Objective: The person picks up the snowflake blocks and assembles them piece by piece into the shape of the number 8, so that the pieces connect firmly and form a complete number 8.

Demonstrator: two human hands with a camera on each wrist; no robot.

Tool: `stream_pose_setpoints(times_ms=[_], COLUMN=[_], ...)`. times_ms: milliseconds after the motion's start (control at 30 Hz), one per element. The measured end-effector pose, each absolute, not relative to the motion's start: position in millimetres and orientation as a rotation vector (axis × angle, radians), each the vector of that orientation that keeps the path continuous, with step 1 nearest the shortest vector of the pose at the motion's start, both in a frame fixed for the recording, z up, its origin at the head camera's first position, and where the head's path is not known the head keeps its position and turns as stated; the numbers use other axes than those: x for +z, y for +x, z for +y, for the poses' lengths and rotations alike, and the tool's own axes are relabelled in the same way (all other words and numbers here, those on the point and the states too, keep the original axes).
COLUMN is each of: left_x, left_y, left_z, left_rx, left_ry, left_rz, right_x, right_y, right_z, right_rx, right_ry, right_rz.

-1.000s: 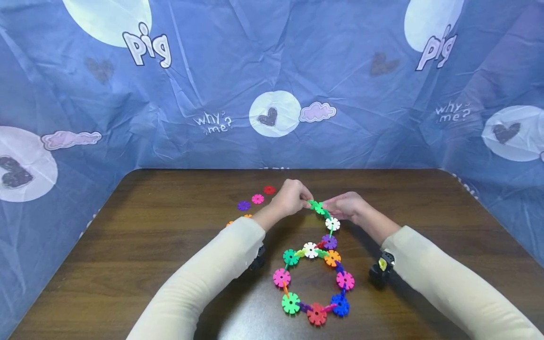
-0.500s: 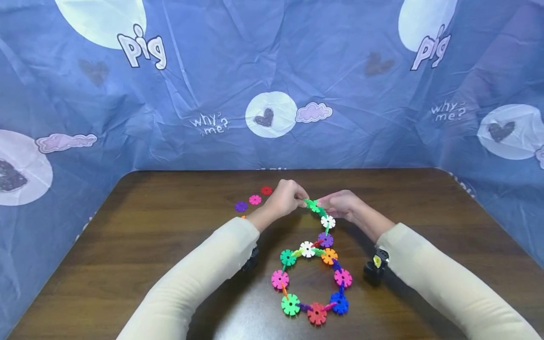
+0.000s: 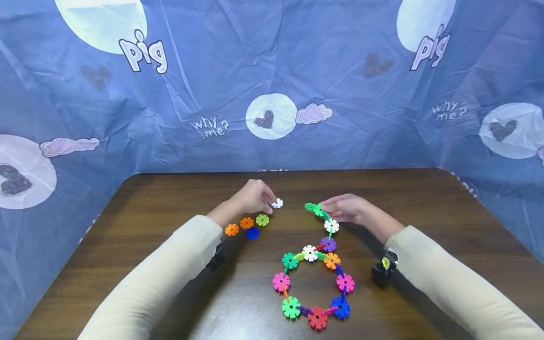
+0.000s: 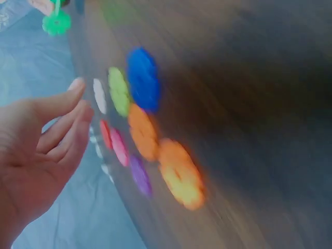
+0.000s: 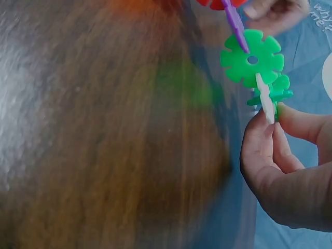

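My left hand [image 3: 255, 196] reaches over the table beside a loose white notched flower disc [image 3: 277, 203], its fingertips right at the disc's edge in the head view. In the left wrist view that hand [image 4: 46, 140] holds nothing, thumb and fingers slightly bent. My right hand [image 3: 346, 208] pinches a green disc near the far end of a chain of linked flower discs. Bright green discs [image 3: 318, 209] stick out past its fingertips, with a white disc [image 3: 331, 225] and a purple disc [image 3: 328, 244] below. The chain joins a ring of coloured discs, including a red disc [image 3: 317, 318], lying on the table.
Loose discs lie left of the chain: orange discs [image 3: 246, 223], a blue disc [image 3: 252, 233] and a yellow-green disc [image 3: 262, 219]. Red, pink [image 4: 120, 147] and purple [image 4: 140, 175] discs show in the left wrist view. A blue printed cloth [image 3: 272, 71] hangs behind the table [image 3: 148, 212].
My left hand has let go of the green disc at the chain's end and moved left to the loose white disc. The right hand keeps its hold on the chain.
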State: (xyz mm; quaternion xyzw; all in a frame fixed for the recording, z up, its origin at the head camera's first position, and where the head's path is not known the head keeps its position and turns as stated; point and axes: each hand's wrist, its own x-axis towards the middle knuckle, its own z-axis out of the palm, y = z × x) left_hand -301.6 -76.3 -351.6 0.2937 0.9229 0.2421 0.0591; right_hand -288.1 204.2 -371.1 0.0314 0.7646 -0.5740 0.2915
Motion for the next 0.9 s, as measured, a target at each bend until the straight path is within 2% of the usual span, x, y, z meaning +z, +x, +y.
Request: stream_pose_setpoints(times_ms=[167, 433, 900], left_x=[-355.5, -361.5, -360.9], left_y=[-290.8, -283.1, -278.8], left_z=[-93.9, -96.9, -89.3], left_rx=[0.551, 0.524, 0.912], left_ry=[0.925, 0.902, 0.546], left_rz=[2.755, 2.812, 2.845], right_x=[-375.1, -375.4, -374.4], right_y=[-288.1, -285.2, -284.2], right_z=[208.3, 206.8, 202.3], right_rx=[-1.558, -1.546, -1.53], right_ry=[0.066, 0.057, 0.096], right_rz=[1.994, 2.025, 2.084])
